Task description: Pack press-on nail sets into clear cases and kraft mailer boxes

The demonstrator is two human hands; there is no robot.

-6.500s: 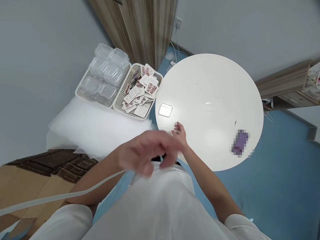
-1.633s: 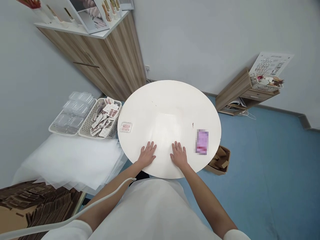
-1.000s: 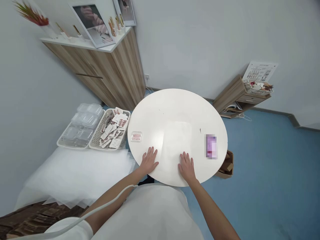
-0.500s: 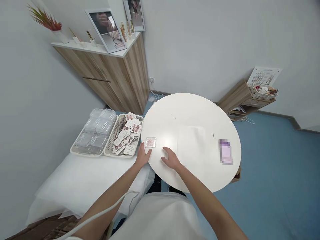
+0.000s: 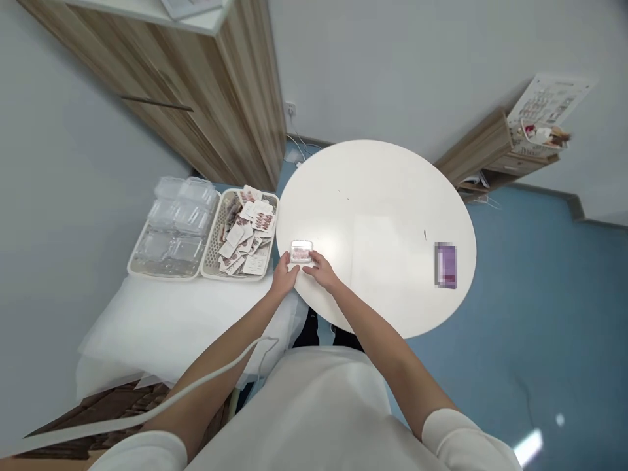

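A small clear plastic case (image 5: 301, 247) with reddish-pink pieces inside is at the left front of the round white table (image 5: 392, 190). My left hand (image 5: 284, 277) has its fingers at the case's lower left corner, with the thumb along the near side. At the right edge, the fingers of my right hand (image 5: 322, 272) touch the case, its thumb pointing in towards the left one. Between them the two hands grip the case by its sides. Whether it is lifted off the tabletop I cannot tell.
Left of the table, a white basket (image 5: 204, 269) holds printed cards, and another basket (image 5: 132, 264) holds stacked clear cases. Both stand on a white-covered surface (image 5: 196, 314). A pixelated purple item (image 5: 446, 265) lies at the table's right. A white cable (image 5: 210, 377) crosses my left arm.
My right hand has moved left to the case, and its fingers now meet the right edge. The case has shifted slightly right on the table. The view has tilted down.
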